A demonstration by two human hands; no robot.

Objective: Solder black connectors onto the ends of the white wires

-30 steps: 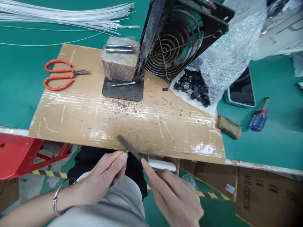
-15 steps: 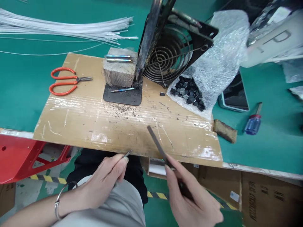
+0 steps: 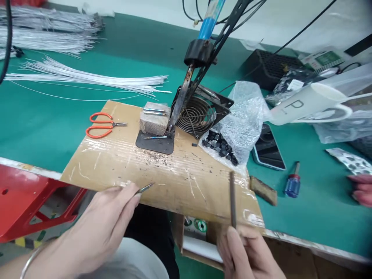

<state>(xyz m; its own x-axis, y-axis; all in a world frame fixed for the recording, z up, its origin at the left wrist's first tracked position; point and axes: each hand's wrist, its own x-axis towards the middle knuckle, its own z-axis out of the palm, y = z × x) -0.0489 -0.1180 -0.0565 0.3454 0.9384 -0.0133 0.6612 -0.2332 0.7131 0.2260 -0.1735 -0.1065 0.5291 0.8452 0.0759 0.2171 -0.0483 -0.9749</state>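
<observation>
Head view: your left hand [image 3: 101, 228] pinches a thin metal tip [image 3: 144, 188] over the cardboard sheet [image 3: 180, 182]; your right hand [image 3: 247, 255] grips a flat file [image 3: 232, 199] upright, apart from it. Filing looks paused; next calls for bringing file to tip.

A green workbench top [image 3: 52, 128] carries a worn brown cardboard sheet [image 3: 180, 182], which overhangs its near edge. White thin wires [image 3: 87, 77] lie toward the far left corner. Right of the cardboard lie a clear bubble-wrap bag of small black parts [image 3: 232, 128], a black phone [image 3: 267, 149], a blue-handled screwdriver [image 3: 292, 183] and a small brown block [image 3: 263, 190].
</observation>
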